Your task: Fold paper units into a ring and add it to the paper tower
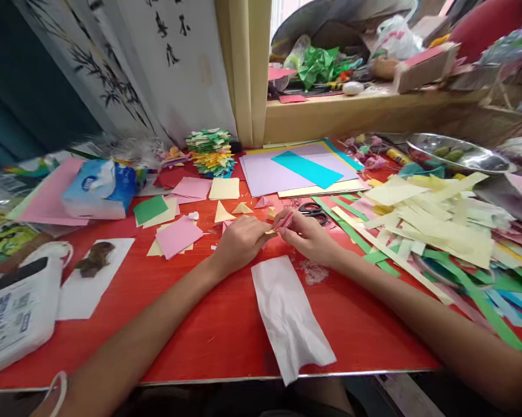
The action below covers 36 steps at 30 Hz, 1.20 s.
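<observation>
The white tissue (290, 318) is lying nearest. Beyond, the left hand (243, 238) and right hand (305, 234) are gripping small folded paper (287, 220), pink and yellow (one piece or two, I cannot tell), between them. Too hard pinching could be spoiling its folds. Scissors (314, 214) are lying behind.

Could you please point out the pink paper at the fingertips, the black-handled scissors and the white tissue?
Pink paper (286, 220): head view, its visible side.
Scissors (314, 211): head view, the black handles.
White tissue (290, 313): head view, middle of the sheet.
</observation>
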Tool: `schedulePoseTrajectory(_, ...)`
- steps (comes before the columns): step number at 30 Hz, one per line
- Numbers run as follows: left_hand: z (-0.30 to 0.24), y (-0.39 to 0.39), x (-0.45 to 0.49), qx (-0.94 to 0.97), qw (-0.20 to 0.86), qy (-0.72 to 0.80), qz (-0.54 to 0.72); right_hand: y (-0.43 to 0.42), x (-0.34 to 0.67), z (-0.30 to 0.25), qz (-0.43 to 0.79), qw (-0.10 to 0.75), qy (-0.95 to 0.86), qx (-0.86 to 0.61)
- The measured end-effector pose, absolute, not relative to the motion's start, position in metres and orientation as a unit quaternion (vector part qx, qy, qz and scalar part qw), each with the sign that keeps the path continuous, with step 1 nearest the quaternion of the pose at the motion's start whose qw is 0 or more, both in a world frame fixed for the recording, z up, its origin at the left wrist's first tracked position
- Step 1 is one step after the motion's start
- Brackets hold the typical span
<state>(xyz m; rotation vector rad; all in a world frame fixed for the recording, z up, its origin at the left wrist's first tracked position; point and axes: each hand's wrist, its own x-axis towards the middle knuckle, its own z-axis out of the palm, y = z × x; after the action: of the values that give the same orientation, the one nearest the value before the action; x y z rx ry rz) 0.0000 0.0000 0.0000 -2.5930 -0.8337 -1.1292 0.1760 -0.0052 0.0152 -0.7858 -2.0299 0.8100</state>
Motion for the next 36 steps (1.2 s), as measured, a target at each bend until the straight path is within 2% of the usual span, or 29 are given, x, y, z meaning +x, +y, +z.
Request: schedulePoseTrajectory(36, -0.0014, -0.0007, -0.0006, -0.879, 0.131, -0.282, -0.361, -0.0101, 0.1756, 0.0191, 0.388, 0.364, -0.769, -0.355)
